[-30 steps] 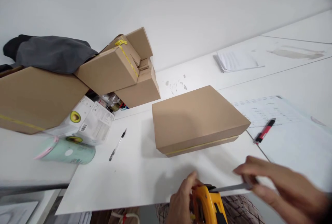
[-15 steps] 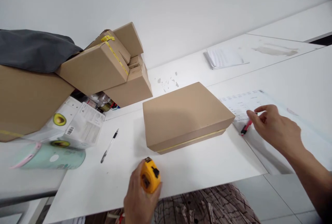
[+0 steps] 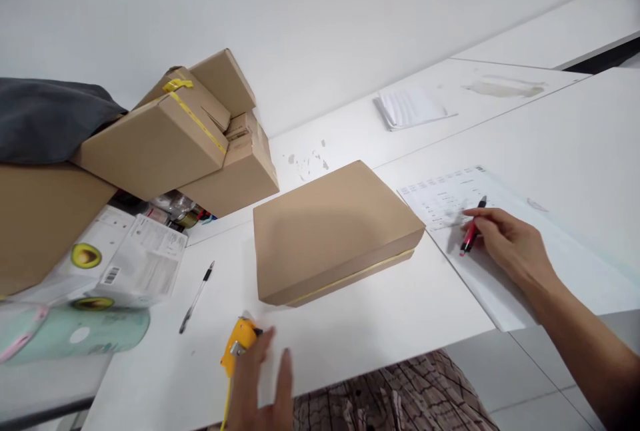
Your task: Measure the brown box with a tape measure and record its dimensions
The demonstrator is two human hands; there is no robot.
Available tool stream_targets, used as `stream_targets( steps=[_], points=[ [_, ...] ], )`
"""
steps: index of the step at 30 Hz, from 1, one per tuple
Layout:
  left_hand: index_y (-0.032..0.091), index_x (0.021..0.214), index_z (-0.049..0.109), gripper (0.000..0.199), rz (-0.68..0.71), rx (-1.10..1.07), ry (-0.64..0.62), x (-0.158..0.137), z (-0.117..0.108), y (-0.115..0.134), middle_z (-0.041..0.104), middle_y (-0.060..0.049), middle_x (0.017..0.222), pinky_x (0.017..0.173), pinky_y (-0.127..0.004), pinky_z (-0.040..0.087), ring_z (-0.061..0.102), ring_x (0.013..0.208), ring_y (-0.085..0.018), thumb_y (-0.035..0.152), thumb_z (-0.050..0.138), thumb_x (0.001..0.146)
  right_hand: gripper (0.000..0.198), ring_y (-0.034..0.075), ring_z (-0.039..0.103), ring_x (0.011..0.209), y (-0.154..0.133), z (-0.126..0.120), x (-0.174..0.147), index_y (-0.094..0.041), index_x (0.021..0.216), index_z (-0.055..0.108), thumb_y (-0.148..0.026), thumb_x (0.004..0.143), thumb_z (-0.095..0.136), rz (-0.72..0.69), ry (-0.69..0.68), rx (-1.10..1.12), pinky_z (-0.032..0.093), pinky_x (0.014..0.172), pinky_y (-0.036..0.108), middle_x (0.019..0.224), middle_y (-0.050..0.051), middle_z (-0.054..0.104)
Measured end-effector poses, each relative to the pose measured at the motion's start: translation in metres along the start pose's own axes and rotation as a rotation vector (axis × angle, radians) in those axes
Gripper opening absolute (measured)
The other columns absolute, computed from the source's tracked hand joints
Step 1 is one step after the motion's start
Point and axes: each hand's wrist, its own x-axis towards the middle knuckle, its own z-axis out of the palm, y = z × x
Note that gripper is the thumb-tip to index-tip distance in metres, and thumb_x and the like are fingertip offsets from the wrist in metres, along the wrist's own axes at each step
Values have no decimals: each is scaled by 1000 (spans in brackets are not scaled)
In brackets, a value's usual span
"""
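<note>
My left hand [image 3: 257, 384] is open at the front of the table, its fingers spread and slightly blurred. Close beside it, partly behind the fingers, is a yellow tape measure [image 3: 239, 341] with a strip of yellow tape running down toward the near edge. My right hand [image 3: 510, 244] is closed on a red and black pen [image 3: 470, 234] over printed sheets of paper [image 3: 440, 198]. A closed brown cardboard box [image 3: 335, 231] lies flat between my hands, with a yellow line along its near side.
Left of the box lies a clear pen with a black grip [image 3: 197, 298]. Stacked cardboard boxes [image 3: 155, 144], a white avocado-printed box [image 3: 135, 258] and a mint-green cylinder [image 3: 100, 331] crowd the left. Another stack of papers [image 3: 413, 108] sits near the wall.
My left hand has let go of the tape measure and opened, and the tape measure now sits left of it. The pen in my right hand has turned and now rests over the sheets.
</note>
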Motion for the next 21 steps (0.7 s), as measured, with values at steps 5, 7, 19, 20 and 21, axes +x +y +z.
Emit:
stream_targets(
  steps=[5, 7, 19, 20, 21],
  points=[
    [19, 121, 70, 45, -324, -724, -732, -15, 85, 90, 70, -14, 126, 95, -39, 54, 65, 115, -30, 46, 72, 85, 25, 24, 74, 92, -2, 3, -6, -20, 101, 71, -23, 77, 65, -79, 261, 453, 60, 82, 40, 93, 7, 76],
    [17, 131, 63, 58, -494, -906, -920, -8, 118, 121, 61, -17, 141, 106, -41, 49, 58, 129, -31, 36, 77, 79, 28, 26, 75, 95, -3, 5, -4, -21, 99, 68, -23, 71, 73, -136, 343, 519, 60, 83, 42, 88, 6, 76],
    [14, 135, 47, 59, -499, -650, -967, 20, 230, 206, 65, -13, 111, 80, -33, 54, 66, 100, -24, 26, 63, 81, 32, 23, 74, 95, 4, 0, -5, -25, 103, 52, -54, 93, 58, -122, 390, 497, 57, 82, 41, 109, 9, 74],
    [15, 127, 54, 48, -434, -603, -951, 21, 237, 209, 65, -9, 97, 81, -36, 53, 65, 94, -25, 25, 63, 81, 33, 23, 74, 94, 5, 1, -5, -25, 106, 54, -56, 94, 56, -142, 389, 490, 57, 81, 41, 113, 10, 73],
    [16, 118, 58, 36, -361, -562, -931, 22, 241, 212, 62, -5, 84, 84, -38, 51, 64, 90, -25, 22, 62, 82, 36, 23, 74, 93, 6, 1, -4, -25, 109, 55, -58, 95, 53, -167, 396, 485, 57, 81, 42, 115, 10, 72]
  ],
)
